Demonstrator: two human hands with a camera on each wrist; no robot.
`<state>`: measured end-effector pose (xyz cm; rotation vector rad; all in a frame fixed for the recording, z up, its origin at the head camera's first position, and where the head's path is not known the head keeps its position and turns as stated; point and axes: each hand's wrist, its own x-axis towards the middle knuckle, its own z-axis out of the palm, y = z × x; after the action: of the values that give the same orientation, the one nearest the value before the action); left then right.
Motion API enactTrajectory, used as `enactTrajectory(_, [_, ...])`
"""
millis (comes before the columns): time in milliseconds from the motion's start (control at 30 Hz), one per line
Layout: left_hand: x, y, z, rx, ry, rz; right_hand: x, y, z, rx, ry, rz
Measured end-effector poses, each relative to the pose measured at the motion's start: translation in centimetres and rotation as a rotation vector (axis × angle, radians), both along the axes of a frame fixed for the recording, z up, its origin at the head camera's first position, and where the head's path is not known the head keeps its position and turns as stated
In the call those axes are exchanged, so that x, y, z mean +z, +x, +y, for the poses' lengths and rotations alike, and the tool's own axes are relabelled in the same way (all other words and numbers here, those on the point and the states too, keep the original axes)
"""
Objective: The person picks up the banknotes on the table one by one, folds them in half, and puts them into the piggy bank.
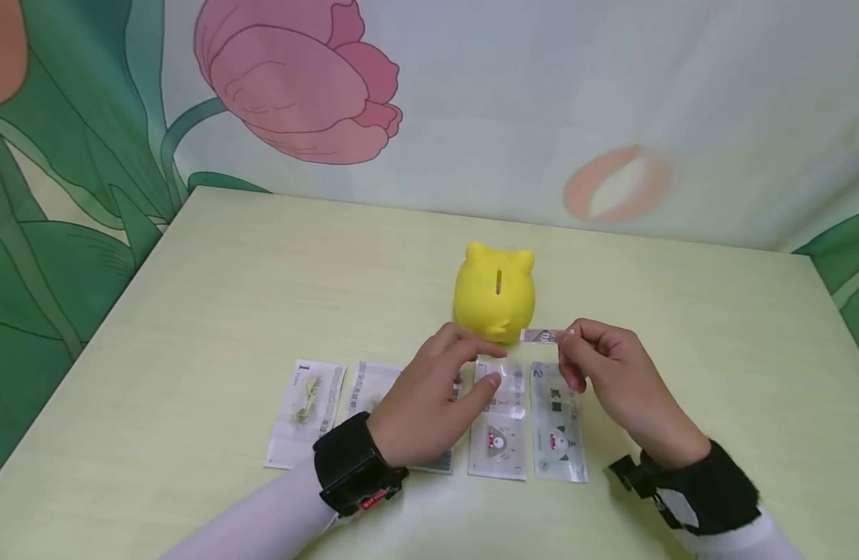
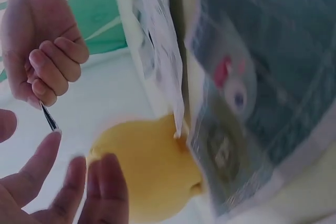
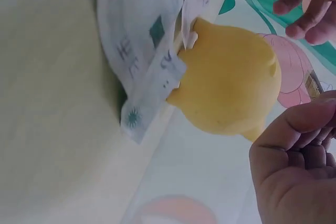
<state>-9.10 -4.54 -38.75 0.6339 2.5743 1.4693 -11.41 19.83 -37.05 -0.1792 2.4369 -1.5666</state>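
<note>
My right hand (image 1: 614,377) pinches a narrow folded play banknote (image 1: 539,336) between thumb and fingers, just in front of a yellow piggy bank (image 1: 495,303). The bank's dark slot is in view on its top. My left hand (image 1: 432,400) hovers over the laid-out notes with its fingers spread and relaxed. In the left wrist view, a left fingertip (image 2: 48,148) is at the free end of the folded note (image 2: 50,116); whether they touch, I cannot tell. From the right wrist view, the bank (image 3: 226,80) appears beyond the notes, and curled right fingers hide most of the folded note.
Several play banknotes lie in a row on the pale table (image 1: 212,327): one at the left (image 1: 305,412), one with a "1" (image 1: 497,447), a greenish "2" (image 1: 558,424). My left hand covers part of the row. A flower-printed cloth (image 1: 485,101) hangs behind.
</note>
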Motion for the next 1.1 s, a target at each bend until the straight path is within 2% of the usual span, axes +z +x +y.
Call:
enactTrajectory(100, [0.0,0.0,0.1,0.021,-0.071,0.087,0.2,-0.4,0.1,-0.009,-0.003,0.004])
enactTrajectory(200, [0.1,-0.1,0.2,0.035,-0.151,0.129,0.5,-0.9,0.2,-0.022,-0.004,0.011])
enactTrajectory(500, [0.1,-1.5,1.5,0.032,-0.465,0.295,1.3,-1.9,-0.1,-0.065,0.011,0.028])
enactTrajectory(700, [-0.3,-2.0,2.0,0.046,-0.582,0.260,1.3,-2.8,-0.8,-0.091,0.010,0.051])
enactTrajectory(1100, [-0.8,-2.1,2.0,0.025,-0.568,0.225,1.2,-5.4,-2.7,-0.049,0.013,0.072])
